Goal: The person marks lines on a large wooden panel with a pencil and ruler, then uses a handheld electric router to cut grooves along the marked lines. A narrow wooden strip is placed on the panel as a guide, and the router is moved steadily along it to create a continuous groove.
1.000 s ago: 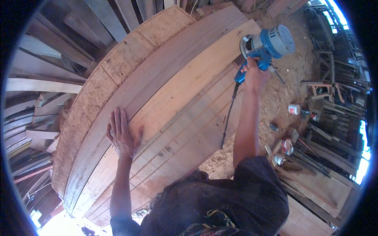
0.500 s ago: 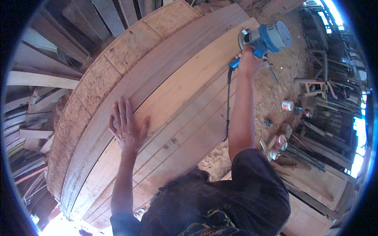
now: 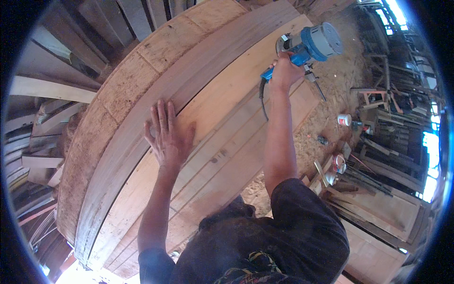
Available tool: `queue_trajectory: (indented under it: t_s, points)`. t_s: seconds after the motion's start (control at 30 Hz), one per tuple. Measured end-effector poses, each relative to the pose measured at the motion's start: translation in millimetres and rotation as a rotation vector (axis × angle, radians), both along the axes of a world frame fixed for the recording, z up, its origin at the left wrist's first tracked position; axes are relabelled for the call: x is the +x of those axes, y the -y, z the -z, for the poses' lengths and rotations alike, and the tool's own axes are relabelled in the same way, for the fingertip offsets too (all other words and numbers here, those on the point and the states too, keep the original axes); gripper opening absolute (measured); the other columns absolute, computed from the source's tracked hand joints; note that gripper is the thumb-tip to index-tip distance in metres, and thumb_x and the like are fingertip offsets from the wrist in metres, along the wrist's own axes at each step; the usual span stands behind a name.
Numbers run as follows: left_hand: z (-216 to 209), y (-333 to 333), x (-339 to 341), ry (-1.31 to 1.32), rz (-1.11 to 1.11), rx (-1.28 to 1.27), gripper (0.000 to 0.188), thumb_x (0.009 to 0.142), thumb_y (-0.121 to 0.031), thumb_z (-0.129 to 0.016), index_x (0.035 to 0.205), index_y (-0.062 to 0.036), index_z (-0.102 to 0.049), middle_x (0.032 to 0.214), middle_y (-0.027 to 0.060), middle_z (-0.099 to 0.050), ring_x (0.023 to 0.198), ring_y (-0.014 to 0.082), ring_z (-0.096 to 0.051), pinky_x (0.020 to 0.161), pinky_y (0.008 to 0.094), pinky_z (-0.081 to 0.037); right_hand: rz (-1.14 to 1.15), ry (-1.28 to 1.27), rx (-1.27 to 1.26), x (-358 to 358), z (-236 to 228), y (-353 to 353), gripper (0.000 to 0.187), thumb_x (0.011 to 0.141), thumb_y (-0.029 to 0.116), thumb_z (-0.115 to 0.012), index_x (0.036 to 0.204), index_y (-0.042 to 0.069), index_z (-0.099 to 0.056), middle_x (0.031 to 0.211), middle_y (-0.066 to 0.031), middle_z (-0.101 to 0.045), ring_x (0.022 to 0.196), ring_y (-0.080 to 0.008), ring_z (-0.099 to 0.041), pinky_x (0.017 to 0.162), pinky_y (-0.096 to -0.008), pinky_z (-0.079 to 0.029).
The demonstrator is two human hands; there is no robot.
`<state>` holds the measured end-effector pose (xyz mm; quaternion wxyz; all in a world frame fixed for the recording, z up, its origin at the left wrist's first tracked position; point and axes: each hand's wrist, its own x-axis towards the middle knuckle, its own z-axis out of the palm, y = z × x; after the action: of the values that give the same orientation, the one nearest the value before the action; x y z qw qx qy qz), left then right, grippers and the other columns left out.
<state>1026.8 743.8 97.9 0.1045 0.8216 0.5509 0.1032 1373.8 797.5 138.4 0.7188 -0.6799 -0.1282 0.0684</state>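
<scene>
My right hand (image 3: 287, 73) grips the handle of a blue and grey power router (image 3: 312, 45), tipped sideways over the far end of the boards. Its black cord (image 3: 263, 100) hangs from the handle, and a thin metal rod sticks out below the tool. Spread flat, my left hand (image 3: 169, 137) presses on the wood, its fingers over the joint between a reddish-brown plank (image 3: 189, 85) and a pale yellowish board (image 3: 231, 92). Nearer me lie more grooved boards (image 3: 246, 132). Whether the router's bit touches the wood is hidden.
A thick, dusty curved wooden rim (image 3: 130, 78) runs along the left side. Beyond it, timber pieces (image 3: 52, 87) are stacked. To the right, shavings cover the ground (image 3: 314, 128), with a white tub (image 3: 344, 119), another container (image 3: 339, 162), a small wooden stand (image 3: 373, 97) and panels (image 3: 369, 246).
My right hand and the router have come back toward me along the boards. The view has shifted slightly; my left hand stays at about the same spot on the wood.
</scene>
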Motion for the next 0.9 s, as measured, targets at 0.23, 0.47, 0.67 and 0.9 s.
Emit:
queue_trajectory:
  t_s: [0.23, 0.47, 0.67, 0.9]
  points:
    - [5, 0, -10, 0.179, 0.050, 0.024, 0.086, 0.098, -0.051, -0.064, 0.162, -0.0053, -0.032, 0.170, 0.0134, -0.032, 0.159, 0.0305, -0.024, 0.125, 0.0558, -0.014, -0.021, -0.057, 0.033, -38, -5, 16, 0.015, 0.084, -0.003, -0.068, 0.091, 0.000, -0.055, 0.074, -0.0070, -0.058, 0.051, -0.0160, -0.053, 0.046, -0.0326, -0.046]
    - [16, 15, -82, 0.540, 0.046, -0.026, 0.082, 0.097, -0.029, -0.070, 0.162, -0.0022, -0.028, 0.166, 0.0205, -0.036, 0.155, 0.0350, -0.032, 0.124, 0.0553, -0.022, -0.024, 0.030, -0.008, -96, 0, 31, 0.014, 0.084, -0.004, -0.068, 0.090, 0.000, -0.056, 0.074, -0.0083, -0.059, 0.049, -0.0165, -0.053, 0.046, -0.0318, -0.047]
    - [-6, 84, -185, 0.901, -0.025, -0.264, 0.040, 0.100, -0.006, -0.065, 0.139, 0.0000, -0.059, 0.138, 0.0183, -0.065, 0.117, 0.0258, -0.068, 0.093, 0.0359, -0.055, 0.020, 0.066, -0.039, -118, 30, 49, 0.017, 0.084, 0.006, -0.070, 0.099, 0.001, -0.065, 0.081, -0.0100, -0.069, 0.075, -0.0245, -0.068, 0.070, -0.0421, -0.052]
    - [37, 176, -66, 1.142, 0.466, -1.019, 0.045, 0.104, -0.007, -0.060, 0.147, -0.0021, -0.049, 0.136, 0.0133, -0.064, 0.117, 0.0175, -0.065, 0.100, 0.0328, -0.053, 0.088, 0.287, -0.027, -80, 54, 35, 0.013, 0.083, 0.003, -0.071, 0.092, 0.004, -0.062, 0.079, -0.0067, -0.066, 0.057, -0.0192, -0.060, 0.049, -0.0353, -0.049]
